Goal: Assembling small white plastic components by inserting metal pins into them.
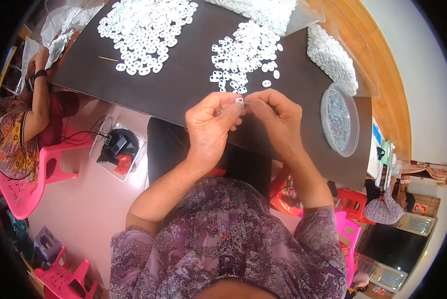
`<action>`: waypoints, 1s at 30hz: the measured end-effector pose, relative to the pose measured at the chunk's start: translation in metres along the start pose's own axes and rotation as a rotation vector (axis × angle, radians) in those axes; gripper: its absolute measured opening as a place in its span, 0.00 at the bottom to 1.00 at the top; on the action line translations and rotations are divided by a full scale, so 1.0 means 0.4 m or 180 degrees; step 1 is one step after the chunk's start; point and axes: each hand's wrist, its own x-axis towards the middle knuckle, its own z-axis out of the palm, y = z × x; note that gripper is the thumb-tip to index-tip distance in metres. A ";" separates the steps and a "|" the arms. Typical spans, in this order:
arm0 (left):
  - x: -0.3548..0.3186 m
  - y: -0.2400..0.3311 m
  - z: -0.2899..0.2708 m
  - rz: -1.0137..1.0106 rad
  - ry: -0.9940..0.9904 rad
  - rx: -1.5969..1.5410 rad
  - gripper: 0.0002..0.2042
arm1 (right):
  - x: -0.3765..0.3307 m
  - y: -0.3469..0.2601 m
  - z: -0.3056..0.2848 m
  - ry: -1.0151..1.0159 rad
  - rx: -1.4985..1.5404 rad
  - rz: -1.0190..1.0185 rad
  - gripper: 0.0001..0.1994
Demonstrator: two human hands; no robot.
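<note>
Between the thumb and fingers of my left hand (pixel 208 127) is a small white plastic piece (pixel 239 100) with holes, held over the table's near edge. My right hand (pixel 279 117) pinches a thin metal pin (pixel 247 103) against that piece; its exact shape is too small to make out. Both hands are closed and their fingertips nearly meet. Just beyond them lies a loose pile of small white rectangular pieces (pixel 246 52), with a few white oval pieces (pixel 267 83) at its right side. To the right, a round clear tub (pixel 324 112) holds many small silvery metal parts (pixel 339 119).
A larger heap of white oval pieces (pixel 146 30) covers the far left of the dark table (pixel 93 74), near a thin yellow stick (pixel 108 59). Clear bags of white pieces (pixel 333 57) stand at the far right. Another person (pixel 26 122) sits at left, beside a pink chair (pixel 34 174).
</note>
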 end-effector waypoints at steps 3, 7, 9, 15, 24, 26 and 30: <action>-0.002 -0.004 -0.006 0.0091 0.0027 0.0014 0.05 | -0.004 0.006 0.003 0.0022 0.0056 0.0149 0.05; -0.008 -0.004 -0.009 0.0080 0.0088 0.0145 0.06 | -0.002 0.008 0.015 0.0014 -0.0005 0.0210 0.05; -0.007 -0.003 -0.011 0.0099 0.0093 0.0192 0.06 | 0.001 0.008 0.021 0.0042 -0.0042 0.0203 0.05; -0.011 -0.011 -0.014 0.0223 0.0185 0.0151 0.04 | -0.001 0.001 0.039 0.0009 -0.0061 0.0251 0.05; -0.009 -0.012 -0.029 0.0088 0.0025 0.0252 0.04 | -0.002 0.019 0.043 -0.0121 0.0049 0.0106 0.08; -0.006 -0.011 -0.034 -0.0047 0.0063 0.0010 0.05 | -0.001 0.016 0.041 -0.0114 0.0159 0.0139 0.08; -0.007 -0.006 -0.038 -0.0006 0.0085 0.0002 0.05 | 0.001 0.010 0.037 -0.0201 0.0279 0.0114 0.08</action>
